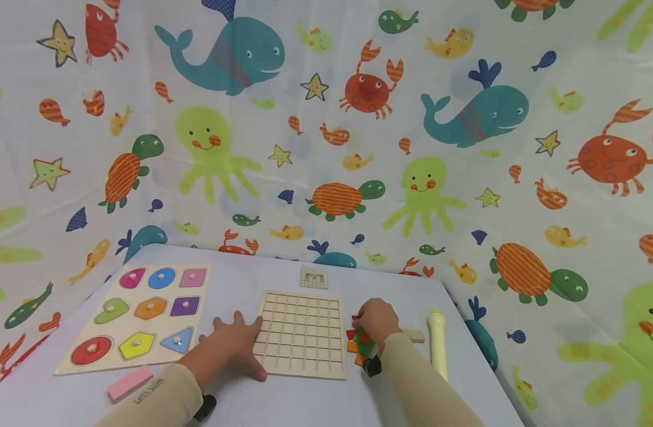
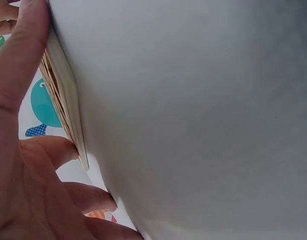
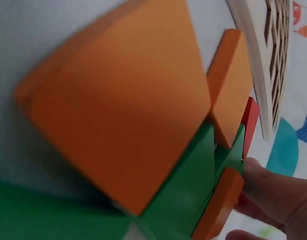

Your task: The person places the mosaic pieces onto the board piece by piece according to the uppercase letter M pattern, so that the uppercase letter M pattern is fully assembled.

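Playroom: sea-creature backdrop (image 1: 326, 118), shape puzzle (image 1: 139, 317)

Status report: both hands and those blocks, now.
Left hand flat, fingers spread, steadying the grid board at its left edge. Right hand on the pile of orange, green and red blocks. Nothing between pile and board.

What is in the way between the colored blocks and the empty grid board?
Nothing visible. The colored blocks sit just right of the grid board, under the right hand, with only bare table between. The left hand rests on the board's far left edge.
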`<state>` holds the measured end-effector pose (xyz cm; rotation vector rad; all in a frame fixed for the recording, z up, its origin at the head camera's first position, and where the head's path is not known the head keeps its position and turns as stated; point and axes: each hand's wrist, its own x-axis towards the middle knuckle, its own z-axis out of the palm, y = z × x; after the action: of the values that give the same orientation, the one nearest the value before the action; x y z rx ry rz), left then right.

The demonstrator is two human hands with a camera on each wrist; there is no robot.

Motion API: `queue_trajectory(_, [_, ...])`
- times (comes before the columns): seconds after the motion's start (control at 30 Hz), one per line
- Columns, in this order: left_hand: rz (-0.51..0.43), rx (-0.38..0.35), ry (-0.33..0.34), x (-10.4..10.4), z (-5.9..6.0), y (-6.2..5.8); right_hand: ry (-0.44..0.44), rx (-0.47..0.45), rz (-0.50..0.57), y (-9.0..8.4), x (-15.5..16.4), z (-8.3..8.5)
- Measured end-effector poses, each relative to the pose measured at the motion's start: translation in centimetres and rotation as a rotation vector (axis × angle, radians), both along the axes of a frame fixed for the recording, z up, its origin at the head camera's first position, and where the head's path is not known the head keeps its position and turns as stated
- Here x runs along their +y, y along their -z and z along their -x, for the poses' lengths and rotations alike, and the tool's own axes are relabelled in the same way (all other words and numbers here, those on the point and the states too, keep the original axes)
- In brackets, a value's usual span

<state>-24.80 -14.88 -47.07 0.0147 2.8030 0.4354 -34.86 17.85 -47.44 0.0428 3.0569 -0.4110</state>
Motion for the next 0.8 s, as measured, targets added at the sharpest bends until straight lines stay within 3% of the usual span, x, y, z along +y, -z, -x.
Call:
queue_trajectory(0.13, [0.003, 0.005, -0.004, 0.1, 0.0, -0.1, -0.006, 0.039, -0.072, 0.2, -0.3, 0.5])
queue_trajectory(0.27, [0.001, 0.007, -0.009, 0.1, 0.0, -0.1, 0.002, 0.025, -0.018, -0.3, 0.1, 0.6])
queue_trajectory(0.57, [-0.001, -0.020, -0.022, 0.0, 0.1, 0.0, -0.052, -0.134, 0.094, -0.2, 1.4, 1.6])
queue_trajectory(0.8, [0.002, -0.021, -0.027, 0.1, 0.2, 0.0, -0.018, -0.078, 0.078, 0.5, 1.4, 1.8])
